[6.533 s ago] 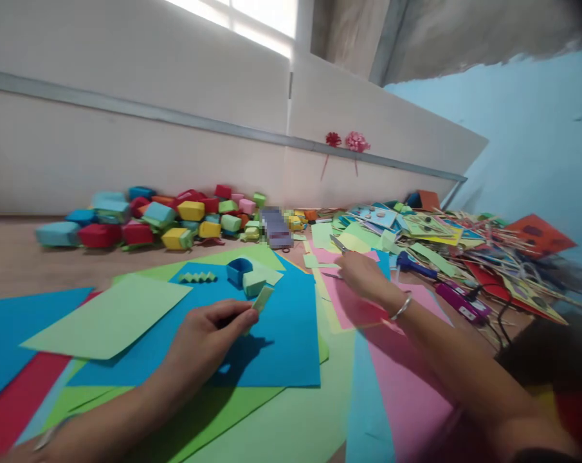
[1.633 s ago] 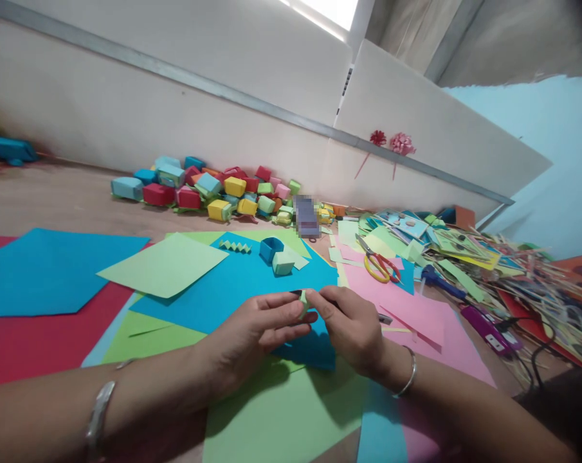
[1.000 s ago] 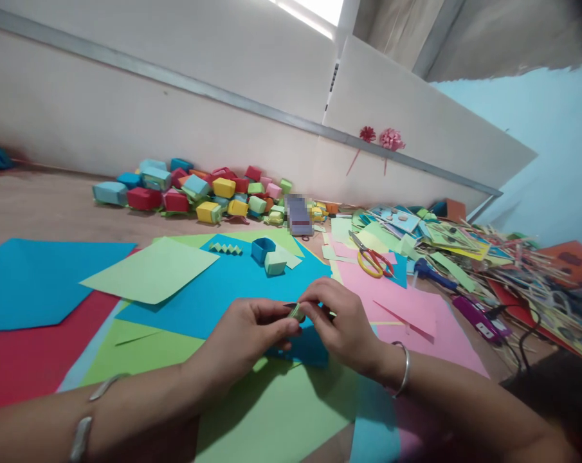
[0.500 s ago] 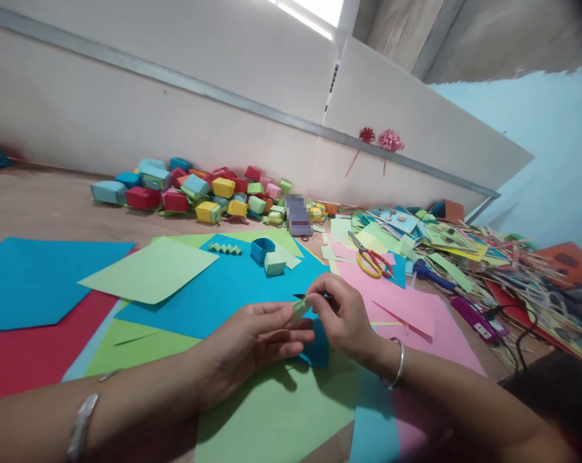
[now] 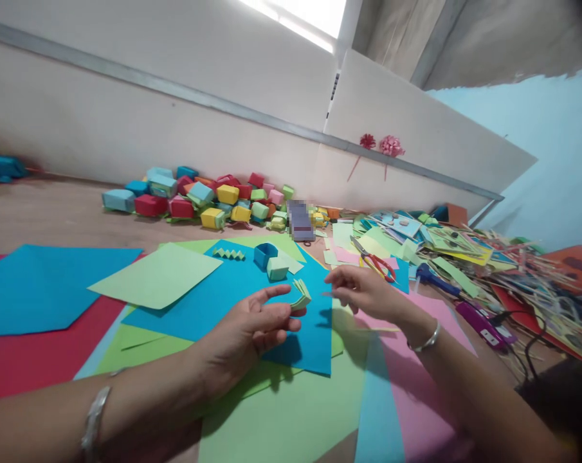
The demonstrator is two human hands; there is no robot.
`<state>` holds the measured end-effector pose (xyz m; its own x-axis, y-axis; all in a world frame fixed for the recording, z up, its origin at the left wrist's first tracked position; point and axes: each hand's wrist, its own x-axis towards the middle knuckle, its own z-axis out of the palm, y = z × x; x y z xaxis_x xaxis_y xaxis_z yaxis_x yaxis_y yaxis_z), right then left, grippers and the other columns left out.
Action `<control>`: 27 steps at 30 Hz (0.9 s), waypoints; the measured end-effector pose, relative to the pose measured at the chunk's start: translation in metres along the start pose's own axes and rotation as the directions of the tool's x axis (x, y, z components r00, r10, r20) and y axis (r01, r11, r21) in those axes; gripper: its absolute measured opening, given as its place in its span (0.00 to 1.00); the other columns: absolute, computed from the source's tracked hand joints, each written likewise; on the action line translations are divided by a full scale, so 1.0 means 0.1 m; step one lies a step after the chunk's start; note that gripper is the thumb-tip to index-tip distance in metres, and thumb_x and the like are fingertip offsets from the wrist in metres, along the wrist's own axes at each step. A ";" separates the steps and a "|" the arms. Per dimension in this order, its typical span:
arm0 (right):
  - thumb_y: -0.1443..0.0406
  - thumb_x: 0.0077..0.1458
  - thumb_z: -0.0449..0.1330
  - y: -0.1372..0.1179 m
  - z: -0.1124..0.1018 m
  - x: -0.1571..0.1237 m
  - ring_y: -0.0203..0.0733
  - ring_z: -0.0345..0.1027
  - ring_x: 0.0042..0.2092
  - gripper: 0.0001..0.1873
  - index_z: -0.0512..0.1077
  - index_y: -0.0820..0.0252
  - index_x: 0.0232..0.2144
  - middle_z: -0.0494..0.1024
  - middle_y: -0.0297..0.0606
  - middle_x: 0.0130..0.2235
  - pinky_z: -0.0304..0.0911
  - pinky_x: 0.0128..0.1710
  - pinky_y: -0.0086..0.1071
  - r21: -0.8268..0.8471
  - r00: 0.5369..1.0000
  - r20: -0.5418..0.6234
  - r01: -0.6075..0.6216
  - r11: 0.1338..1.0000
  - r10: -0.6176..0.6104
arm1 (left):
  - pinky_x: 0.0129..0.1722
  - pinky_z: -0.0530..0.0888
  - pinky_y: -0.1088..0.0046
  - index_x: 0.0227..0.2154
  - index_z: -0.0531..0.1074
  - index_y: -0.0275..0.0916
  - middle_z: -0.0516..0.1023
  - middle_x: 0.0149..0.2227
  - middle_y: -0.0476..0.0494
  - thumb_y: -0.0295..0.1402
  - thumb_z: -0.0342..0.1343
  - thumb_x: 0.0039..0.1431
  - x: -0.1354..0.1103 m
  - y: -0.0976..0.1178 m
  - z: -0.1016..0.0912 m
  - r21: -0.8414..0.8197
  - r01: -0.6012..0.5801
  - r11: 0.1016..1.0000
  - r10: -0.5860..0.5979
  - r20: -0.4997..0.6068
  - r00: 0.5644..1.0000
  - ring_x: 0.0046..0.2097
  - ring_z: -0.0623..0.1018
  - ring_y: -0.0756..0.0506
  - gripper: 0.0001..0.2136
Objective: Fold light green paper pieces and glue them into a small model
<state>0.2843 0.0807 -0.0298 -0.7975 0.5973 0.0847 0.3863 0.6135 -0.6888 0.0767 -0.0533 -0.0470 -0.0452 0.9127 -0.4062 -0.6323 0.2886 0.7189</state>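
My left hand [image 5: 256, 321] pinches a small pale-green folded paper strip [image 5: 301, 296] between thumb and fingers, its layers fanning apart at the top. To the right, my right hand [image 5: 361, 290] hovers apart from the strip, with fingers loosely bent and nothing clearly visible in them; its fingertips are somewhat blurred. Beyond the hands, on a blue sheet [image 5: 208, 315], stand a blue paper ring [image 5: 265, 256] and a pale-green paper box [image 5: 278, 268]. A zigzag-folded green strip [image 5: 229, 254] lies to their left.
Scissors [image 5: 375, 260] with red and yellow handles lie right of centre. A blue glue gun [image 5: 435, 279] and a purple power strip [image 5: 483, 326] with cables lie farther right, before piled sticks and papers. Several colourful paper boxes [image 5: 150, 206] are heaped against the wall.
My right hand has let go of the folded strip and drawn away to the right. The strip stays in my left hand, its layers now spread. The view has shifted slightly.
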 end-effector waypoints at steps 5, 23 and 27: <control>0.67 0.60 0.59 0.07 -0.11 0.03 0.50 0.70 0.53 0.10 0.75 0.55 0.44 0.76 0.45 0.50 0.69 0.52 0.45 -0.318 0.968 -0.175 0.118 0.941 -0.180 | 0.21 0.72 0.84 0.30 0.72 0.36 0.81 0.25 0.43 0.28 0.70 0.50 0.07 -0.05 -0.06 0.107 -0.048 0.993 0.045 0.030 0.999 0.25 0.79 0.51 0.10; 0.52 0.41 0.73 -0.21 0.59 -0.01 0.31 0.66 0.29 0.21 0.74 0.61 0.29 0.75 0.30 0.27 0.60 0.31 0.27 0.721 0.972 0.166 -0.234 0.652 0.166 | 0.30 0.73 0.77 0.29 0.82 0.39 0.82 0.28 0.45 0.37 0.79 0.29 0.08 -0.06 -0.11 0.145 0.042 0.988 -0.061 0.126 0.990 0.30 0.78 0.49 0.20; 0.51 0.39 0.74 -0.22 0.62 0.00 0.30 0.65 0.27 0.23 0.73 0.61 0.29 0.74 0.28 0.24 0.58 0.28 0.26 0.762 0.975 0.128 -0.213 0.611 0.180 | 0.29 0.70 0.75 0.29 0.82 0.42 0.80 0.28 0.46 0.40 0.76 0.34 0.09 -0.06 -0.13 0.267 -0.084 0.960 0.062 0.089 0.994 0.30 0.75 0.48 0.16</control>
<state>0.2468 0.0354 -0.0592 -0.7673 0.6272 -0.1334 0.0525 -0.1459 -0.9879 0.0706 -0.0505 -0.0625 -0.0148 0.9509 -0.3090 -0.3970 0.2781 0.8747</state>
